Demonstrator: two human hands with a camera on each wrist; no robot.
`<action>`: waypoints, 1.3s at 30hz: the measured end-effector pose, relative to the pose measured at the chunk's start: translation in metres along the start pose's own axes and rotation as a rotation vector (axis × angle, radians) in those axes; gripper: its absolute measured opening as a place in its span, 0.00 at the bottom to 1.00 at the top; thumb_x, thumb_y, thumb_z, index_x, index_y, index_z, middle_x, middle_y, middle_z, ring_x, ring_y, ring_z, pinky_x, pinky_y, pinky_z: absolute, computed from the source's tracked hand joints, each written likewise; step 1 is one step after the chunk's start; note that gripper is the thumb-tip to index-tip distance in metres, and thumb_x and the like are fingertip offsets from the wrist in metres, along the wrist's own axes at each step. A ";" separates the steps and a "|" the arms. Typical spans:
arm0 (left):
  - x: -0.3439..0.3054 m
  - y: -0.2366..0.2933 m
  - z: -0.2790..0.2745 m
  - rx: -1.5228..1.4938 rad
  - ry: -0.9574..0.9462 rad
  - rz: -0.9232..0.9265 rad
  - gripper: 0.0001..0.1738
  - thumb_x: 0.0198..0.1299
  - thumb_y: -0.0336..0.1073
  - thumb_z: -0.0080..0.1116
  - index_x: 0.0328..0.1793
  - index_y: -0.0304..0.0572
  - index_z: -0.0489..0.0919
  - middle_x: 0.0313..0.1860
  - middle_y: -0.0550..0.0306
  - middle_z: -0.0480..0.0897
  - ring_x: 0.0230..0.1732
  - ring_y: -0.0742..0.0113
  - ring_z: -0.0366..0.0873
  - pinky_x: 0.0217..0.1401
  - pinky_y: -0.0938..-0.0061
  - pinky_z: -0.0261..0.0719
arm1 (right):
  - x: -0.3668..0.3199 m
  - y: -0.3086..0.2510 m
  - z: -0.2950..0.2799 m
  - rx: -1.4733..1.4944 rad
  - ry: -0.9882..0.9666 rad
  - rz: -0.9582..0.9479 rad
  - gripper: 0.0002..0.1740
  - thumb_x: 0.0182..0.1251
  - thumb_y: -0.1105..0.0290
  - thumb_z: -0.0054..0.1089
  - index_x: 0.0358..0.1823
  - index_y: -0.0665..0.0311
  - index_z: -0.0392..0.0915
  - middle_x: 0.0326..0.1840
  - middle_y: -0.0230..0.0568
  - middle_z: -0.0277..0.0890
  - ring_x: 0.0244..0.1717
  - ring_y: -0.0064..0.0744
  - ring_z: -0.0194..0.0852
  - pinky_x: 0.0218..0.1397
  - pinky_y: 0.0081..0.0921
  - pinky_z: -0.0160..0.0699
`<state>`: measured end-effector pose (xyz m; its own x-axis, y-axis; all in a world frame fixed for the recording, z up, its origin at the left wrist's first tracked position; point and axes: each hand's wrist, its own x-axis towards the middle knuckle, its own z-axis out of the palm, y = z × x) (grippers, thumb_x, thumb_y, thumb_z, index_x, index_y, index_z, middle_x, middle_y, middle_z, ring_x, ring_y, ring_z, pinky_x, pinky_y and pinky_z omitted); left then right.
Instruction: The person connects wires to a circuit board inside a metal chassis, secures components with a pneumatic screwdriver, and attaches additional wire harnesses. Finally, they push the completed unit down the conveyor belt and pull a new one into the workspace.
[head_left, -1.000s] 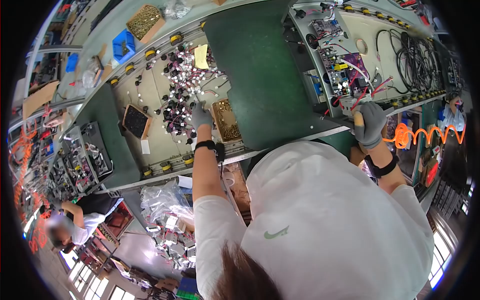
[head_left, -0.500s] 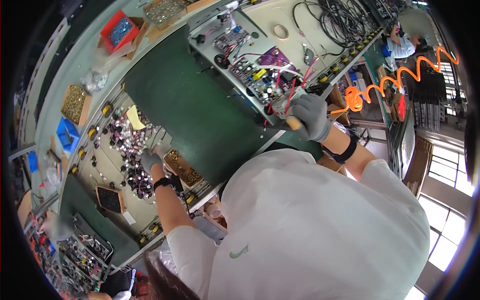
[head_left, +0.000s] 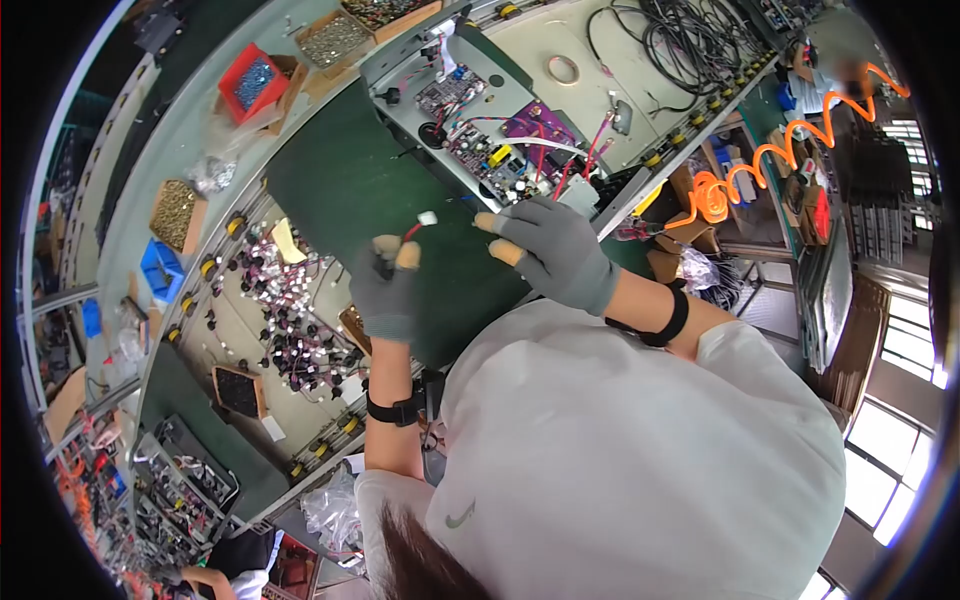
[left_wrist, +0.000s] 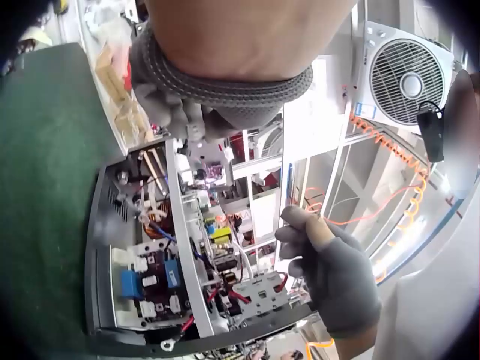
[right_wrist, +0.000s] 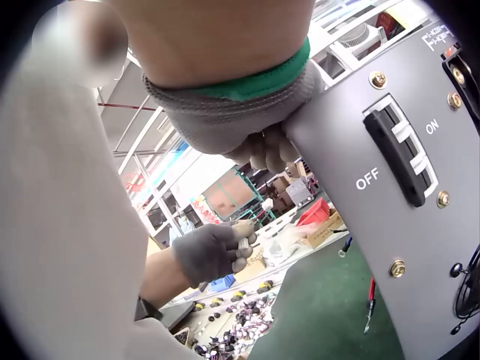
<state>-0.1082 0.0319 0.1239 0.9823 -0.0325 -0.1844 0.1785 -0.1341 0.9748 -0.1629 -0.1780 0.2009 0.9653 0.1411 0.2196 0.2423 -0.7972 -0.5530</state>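
Observation:
In the head view my gloved left hand (head_left: 388,285) pinches a short red wire lead with a white connector (head_left: 428,218), held above the green mat (head_left: 340,165). My gloved right hand (head_left: 556,252) is just in front of the open metal chassis (head_left: 480,130), thumb and fingers extended, with nothing visible between them. Circuit boards and red wires fill the chassis. The right wrist view shows the chassis side panel with a black switch (right_wrist: 396,157) marked OFF and ON, and the left hand (right_wrist: 206,255) beyond. In the left wrist view the right hand (left_wrist: 330,277) is beside the chassis.
A pile of small connectors with leads (head_left: 295,320) lies left of the mat. Along the back stand a red bin (head_left: 252,84), a blue bin (head_left: 161,270) and boxes of screws (head_left: 177,215). Black cables (head_left: 690,50) are coiled at the upper right; an orange coiled hose (head_left: 712,198) hangs at right.
My left hand has left the connector pile and come over the mat with a lead. My right hand has let go of the chassis corner and moved left, towards the left hand.

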 end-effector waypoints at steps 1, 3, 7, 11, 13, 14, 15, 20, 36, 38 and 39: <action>-0.006 0.005 0.000 -0.144 -0.105 -0.058 0.14 0.54 0.30 0.64 0.43 0.34 0.74 0.32 0.60 0.77 0.31 0.77 0.74 0.34 0.83 0.73 | 0.000 -0.002 0.004 0.014 0.001 -0.006 0.16 0.53 0.70 0.58 0.46 0.58 0.79 0.36 0.37 0.75 0.34 0.41 0.73 0.35 0.32 0.74; -0.020 0.020 0.005 -0.132 -0.167 -0.084 0.12 0.54 0.28 0.64 0.43 0.34 0.75 0.32 0.62 0.78 0.31 0.79 0.74 0.34 0.82 0.73 | -0.001 -0.004 0.014 0.029 0.077 -0.051 0.16 0.55 0.72 0.56 0.47 0.61 0.77 0.38 0.40 0.76 0.36 0.44 0.74 0.36 0.33 0.75; -0.041 0.034 0.021 -0.238 -0.362 -0.043 0.13 0.54 0.28 0.64 0.44 0.34 0.75 0.36 0.61 0.78 0.36 0.78 0.74 0.38 0.82 0.73 | -0.006 -0.003 0.033 0.476 0.132 -0.096 0.16 0.58 0.72 0.56 0.48 0.67 0.75 0.39 0.48 0.76 0.36 0.48 0.74 0.41 0.35 0.75; -0.052 0.051 0.020 -0.068 -0.168 0.090 0.16 0.54 0.30 0.64 0.46 0.34 0.74 0.38 0.60 0.77 0.39 0.77 0.74 0.42 0.81 0.72 | -0.007 -0.003 0.016 0.491 -0.113 0.121 0.16 0.56 0.73 0.54 0.47 0.66 0.72 0.41 0.47 0.75 0.40 0.47 0.76 0.43 0.37 0.75; -0.054 0.046 0.021 -0.066 -0.138 0.116 0.14 0.53 0.32 0.65 0.44 0.36 0.76 0.37 0.59 0.77 0.36 0.75 0.75 0.40 0.80 0.73 | -0.005 -0.004 0.010 0.152 -0.196 0.044 0.16 0.56 0.72 0.54 0.47 0.65 0.71 0.40 0.45 0.75 0.40 0.46 0.76 0.42 0.39 0.75; -0.054 0.046 0.021 0.015 -0.202 0.232 0.12 0.53 0.32 0.64 0.42 0.37 0.77 0.37 0.58 0.78 0.35 0.73 0.76 0.39 0.79 0.74 | -0.005 -0.005 0.008 0.040 -0.393 0.034 0.17 0.55 0.73 0.55 0.47 0.64 0.70 0.38 0.43 0.74 0.40 0.45 0.77 0.41 0.39 0.75; -0.055 0.048 0.022 0.096 -0.267 0.349 0.11 0.52 0.32 0.64 0.41 0.38 0.78 0.38 0.57 0.78 0.34 0.72 0.76 0.37 0.78 0.75 | -0.005 -0.007 0.007 -0.073 -0.589 0.025 0.17 0.53 0.73 0.55 0.47 0.62 0.69 0.37 0.41 0.73 0.39 0.44 0.77 0.39 0.39 0.75; -0.055 0.037 0.031 0.154 -0.185 0.328 0.07 0.56 0.30 0.60 0.40 0.37 0.78 0.36 0.56 0.79 0.33 0.72 0.78 0.37 0.79 0.76 | -0.008 -0.014 0.007 -0.191 -0.443 0.033 0.18 0.51 0.72 0.57 0.45 0.58 0.69 0.35 0.38 0.71 0.37 0.40 0.76 0.39 0.35 0.73; -0.005 -0.007 0.050 -0.408 -0.487 -0.372 0.17 0.63 0.36 0.52 0.54 0.34 0.72 0.41 0.56 0.78 0.37 0.73 0.76 0.38 0.79 0.77 | 0.080 0.047 -0.050 -0.100 -0.464 0.345 0.09 0.48 0.69 0.57 0.30 0.62 0.84 0.23 0.43 0.79 0.26 0.36 0.78 0.32 0.27 0.76; 0.005 -0.022 0.061 -0.376 -0.461 -0.363 0.18 0.62 0.36 0.53 0.55 0.35 0.71 0.41 0.56 0.77 0.38 0.73 0.76 0.39 0.79 0.76 | 0.102 0.070 -0.057 -0.234 -0.616 0.491 0.10 0.48 0.67 0.56 0.29 0.62 0.84 0.24 0.44 0.79 0.27 0.35 0.79 0.34 0.27 0.77; 0.011 -0.026 0.065 -0.327 -0.468 -0.343 0.18 0.61 0.35 0.53 0.56 0.36 0.71 0.42 0.56 0.77 0.39 0.74 0.75 0.39 0.79 0.76 | 0.108 0.079 -0.057 -0.369 -0.771 0.509 0.12 0.47 0.62 0.59 0.30 0.60 0.84 0.27 0.44 0.80 0.31 0.37 0.80 0.37 0.29 0.77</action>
<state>-0.1058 -0.0297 0.0879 0.7518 -0.4783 -0.4539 0.5566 0.0913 0.8258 -0.0451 -0.2593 0.2267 0.7768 -0.0303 -0.6290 -0.1378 -0.9828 -0.1228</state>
